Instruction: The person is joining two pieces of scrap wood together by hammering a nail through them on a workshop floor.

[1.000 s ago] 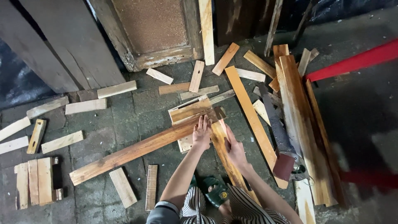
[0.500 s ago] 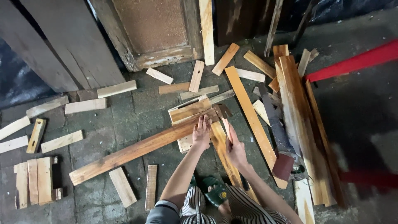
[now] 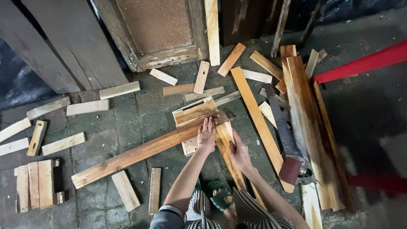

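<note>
A long reddish-brown plank (image 3: 135, 154) lies slanted across the stone floor and over a small stack of pale boards (image 3: 193, 112). My left hand (image 3: 207, 135) rests flat on the plank near its upper end, fingers stretched out. My right hand (image 3: 240, 153) is closed around the wooden handle of a hammer (image 3: 229, 127). The hammer's dark head (image 3: 227, 113) sits at the plank's upper end. Another plank (image 3: 227, 159) runs under the right hand toward my feet.
A handsaw with a dark red handle (image 3: 290, 169) lies to the right beside several long planks (image 3: 307, 123). Short offcuts (image 3: 63, 144) are scattered to the left. A red beam (image 3: 364, 63) crosses the upper right. Old panels (image 3: 161, 29) lean at the back. A green sandal (image 3: 222, 196) shows below.
</note>
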